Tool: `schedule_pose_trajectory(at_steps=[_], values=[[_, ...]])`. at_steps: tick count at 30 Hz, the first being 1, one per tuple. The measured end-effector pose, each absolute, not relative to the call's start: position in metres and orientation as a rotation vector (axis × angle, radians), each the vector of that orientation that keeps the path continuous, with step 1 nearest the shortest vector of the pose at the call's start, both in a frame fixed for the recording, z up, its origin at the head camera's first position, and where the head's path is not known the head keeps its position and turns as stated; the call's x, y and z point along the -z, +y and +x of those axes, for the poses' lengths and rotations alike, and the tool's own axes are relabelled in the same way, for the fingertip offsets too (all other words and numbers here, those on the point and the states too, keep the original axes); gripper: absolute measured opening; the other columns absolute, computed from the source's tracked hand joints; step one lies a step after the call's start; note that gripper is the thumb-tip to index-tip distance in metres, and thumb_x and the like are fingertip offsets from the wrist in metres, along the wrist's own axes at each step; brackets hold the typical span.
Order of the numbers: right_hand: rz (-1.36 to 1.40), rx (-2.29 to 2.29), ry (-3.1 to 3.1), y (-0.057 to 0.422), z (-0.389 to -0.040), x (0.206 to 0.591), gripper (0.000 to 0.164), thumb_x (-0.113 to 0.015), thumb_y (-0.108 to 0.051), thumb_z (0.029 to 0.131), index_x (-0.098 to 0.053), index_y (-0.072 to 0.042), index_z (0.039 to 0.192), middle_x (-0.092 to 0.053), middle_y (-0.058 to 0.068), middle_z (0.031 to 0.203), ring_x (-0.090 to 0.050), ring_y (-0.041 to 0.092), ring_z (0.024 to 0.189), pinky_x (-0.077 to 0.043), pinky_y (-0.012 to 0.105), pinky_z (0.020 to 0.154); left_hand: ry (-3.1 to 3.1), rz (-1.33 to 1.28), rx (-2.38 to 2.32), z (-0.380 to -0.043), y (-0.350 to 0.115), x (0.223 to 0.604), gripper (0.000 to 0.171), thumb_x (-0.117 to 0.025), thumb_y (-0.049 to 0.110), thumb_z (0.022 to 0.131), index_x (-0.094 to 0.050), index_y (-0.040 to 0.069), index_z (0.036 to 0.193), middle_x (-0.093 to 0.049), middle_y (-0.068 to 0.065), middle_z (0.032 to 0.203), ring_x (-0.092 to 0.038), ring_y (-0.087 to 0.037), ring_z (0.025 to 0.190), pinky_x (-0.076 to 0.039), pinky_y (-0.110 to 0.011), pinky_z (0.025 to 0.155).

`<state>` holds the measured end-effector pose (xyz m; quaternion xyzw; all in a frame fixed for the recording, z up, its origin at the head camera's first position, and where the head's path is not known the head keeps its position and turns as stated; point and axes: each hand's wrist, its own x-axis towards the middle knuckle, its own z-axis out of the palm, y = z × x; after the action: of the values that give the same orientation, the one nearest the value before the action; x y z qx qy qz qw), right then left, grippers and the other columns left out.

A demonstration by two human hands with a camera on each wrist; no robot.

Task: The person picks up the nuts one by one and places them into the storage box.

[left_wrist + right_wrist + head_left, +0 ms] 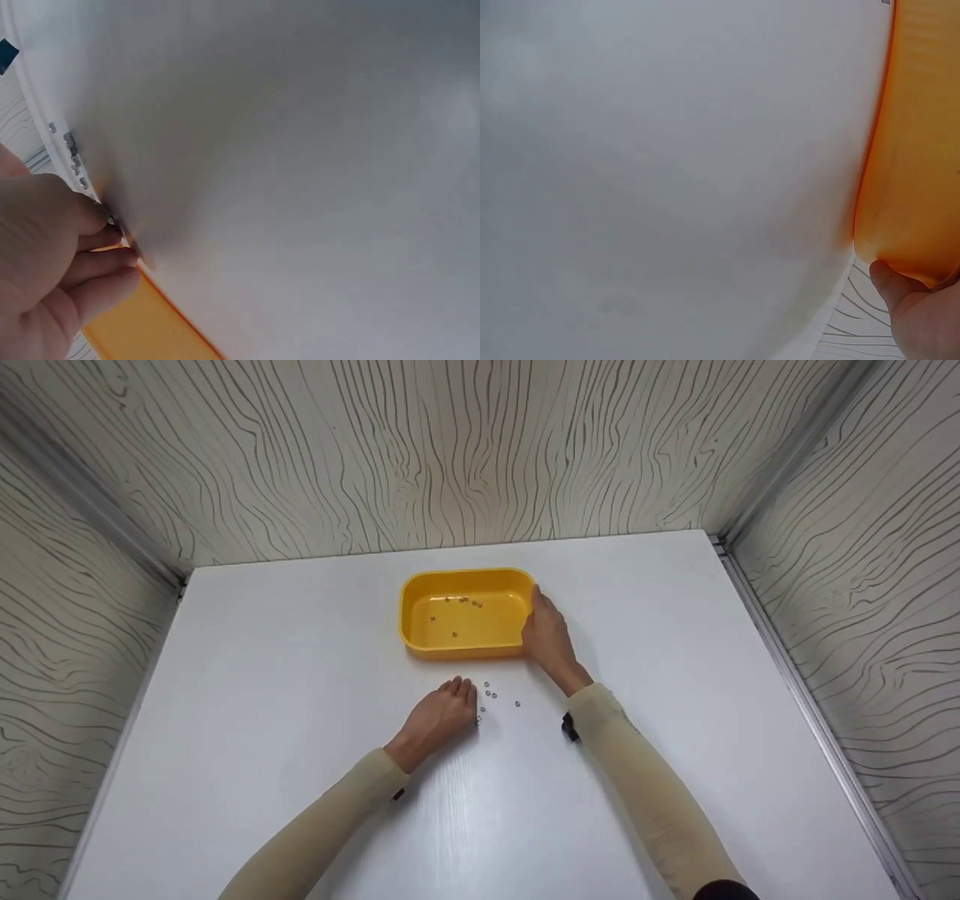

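A yellow plastic box (472,652) stands on the white table, with several small metal nuts (454,634) scattered over its floor. My right hand (548,637) grips the box's right end; in the right wrist view the thumb (891,283) lies against its outer wall. Just in front of the box, my left hand (441,717) is low at the tabletop. In the left wrist view its thumb and index finger pinch a small shiny nut (111,220), mostly covered by the fingertips. Several loose nuts (488,693) lie on the table right beside that hand.
The white tabletop (300,660) reaches out on both sides of the box. A wood-grain patterned panel (450,450) rises along its back edge, and similar panels stand at left and right. Dark wrist straps (571,727) show below the sleeves.
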<state>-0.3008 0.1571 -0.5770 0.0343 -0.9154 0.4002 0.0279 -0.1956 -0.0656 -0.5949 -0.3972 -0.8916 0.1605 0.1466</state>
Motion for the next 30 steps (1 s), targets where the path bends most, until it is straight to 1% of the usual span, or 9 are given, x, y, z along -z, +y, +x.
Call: schedule_pose_trajectory(at_steps=[3,6,14,18,22,28,30], values=[[0.096,-1.245,-2.834,0.157,-0.3,0.576,0.063,-0.041,-0.003,0.109,-0.017,-0.005,0.168,-0.039,0.016,0.168,-0.044,0.027,0.154,-0.035,0.044,0.131,-2.539,-1.137,-0.429,-0.196,-0.065,0.596,0.025,-0.068,-0.002,0.096,-0.073,-0.002,0.121,-0.079,-0.014,0.117,-0.079,-0.023,0.108,-0.065,-0.03,0.091],[0.094,-1.267,-2.827,0.156,-0.299,0.575,0.064,-0.041,-0.003,0.11,-0.017,-0.007,0.168,-0.039,0.015,0.168,-0.044,0.026,0.154,-0.035,0.043,0.131,-2.513,-1.139,-0.424,-0.199,-0.064,0.596,0.022,-0.068,-0.002,0.096,-0.074,-0.003,0.118,-0.08,-0.014,0.114,-0.079,-0.022,0.105,-0.066,-0.029,0.089],[0.1,-1.267,-2.83,0.157,-0.299,0.575,0.064,-0.041,-0.002,0.109,-0.017,-0.005,0.168,-0.037,0.016,0.169,-0.042,0.027,0.156,-0.034,0.044,0.131,-2.479,-1.171,-0.456,-0.201,-0.064,0.597,0.019,-0.068,-0.001,0.097,-0.075,-0.004,0.115,-0.08,-0.015,0.108,-0.08,-0.022,0.1,-0.066,-0.029,0.086],[0.085,-1.268,-2.833,0.157,-0.3,0.575,0.063,-0.04,-0.003,0.11,-0.016,-0.006,0.168,-0.036,0.015,0.17,-0.04,0.027,0.157,-0.034,0.044,0.131,-2.443,-1.179,-0.472,-0.204,-0.064,0.597,0.013,-0.068,0.0,0.096,-0.075,-0.002,0.108,-0.079,-0.012,0.1,-0.08,-0.02,0.094,-0.066,-0.027,0.083],[0.081,-1.265,-2.831,0.157,-0.301,0.577,0.063,-0.041,-0.002,0.109,-0.017,-0.003,0.167,-0.036,0.017,0.17,-0.04,0.028,0.157,-0.035,0.044,0.13,-2.416,-1.184,-0.49,-0.206,-0.064,0.598,0.008,-0.067,0.0,0.097,-0.075,0.0,0.1,-0.077,-0.009,0.091,-0.078,-0.018,0.086,-0.066,-0.026,0.079],[0.075,-1.293,-2.819,0.158,-0.301,0.578,0.063,-0.041,-0.003,0.109,-0.018,-0.003,0.167,-0.036,0.016,0.17,-0.041,0.029,0.156,-0.036,0.044,0.13,-2.395,-1.178,-0.491,-0.205,-0.064,0.599,0.009,-0.066,0.001,0.097,-0.075,0.0,0.098,-0.076,-0.009,0.089,-0.077,-0.017,0.081,-0.066,-0.025,0.074],[0.075,-1.302,-2.814,0.158,-0.301,0.579,0.063,-0.041,-0.003,0.109,-0.018,-0.004,0.168,-0.036,0.016,0.17,-0.041,0.029,0.156,-0.036,0.044,0.13,-2.399,-1.175,-0.478,-0.205,-0.064,0.599,0.009,-0.066,0.001,0.097,-0.074,0.0,0.096,-0.076,-0.009,0.088,-0.077,-0.017,0.078,-0.065,-0.025,0.07]])
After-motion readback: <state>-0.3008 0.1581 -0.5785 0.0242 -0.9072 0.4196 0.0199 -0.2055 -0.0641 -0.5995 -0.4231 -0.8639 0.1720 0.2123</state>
